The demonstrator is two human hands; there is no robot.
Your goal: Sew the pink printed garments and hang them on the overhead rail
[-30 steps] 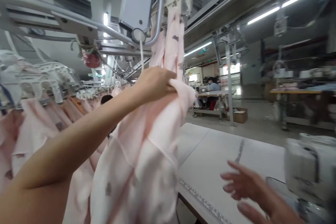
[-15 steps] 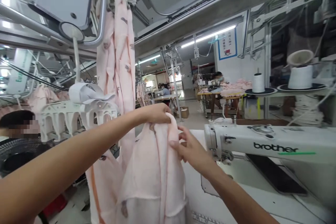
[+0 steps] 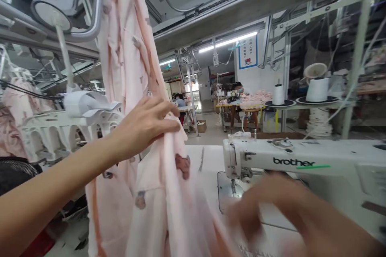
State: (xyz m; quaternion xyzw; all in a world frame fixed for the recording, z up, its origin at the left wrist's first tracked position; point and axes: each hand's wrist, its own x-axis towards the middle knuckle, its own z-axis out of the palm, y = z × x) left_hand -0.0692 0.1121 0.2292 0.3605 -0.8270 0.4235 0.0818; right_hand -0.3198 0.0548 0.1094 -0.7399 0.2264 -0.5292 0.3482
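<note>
A pale pink printed garment [image 3: 129,68] hangs from an overhead clip and drapes down in front of me. My left hand [image 3: 144,126] is raised and pinches a fold of this cloth at chest height, fingers closed on it. My right hand [image 3: 271,204] is low at the right, smeared by motion, close to the lower drape of the cloth and in front of the white Brother sewing machine [image 3: 301,160]; its fingers cannot be made out.
The white sewing table [image 3: 208,176] runs under the machine. White hanger carriers [image 3: 60,128] and more pink garments hang at the left. Thread cones [image 3: 318,88] stand on a stand at the right. People work at tables far back.
My left hand has lifted its grip on the pink cloth. My right hand left the cloth's top and swept down to the lower right, now blurred. The view shifted right.
</note>
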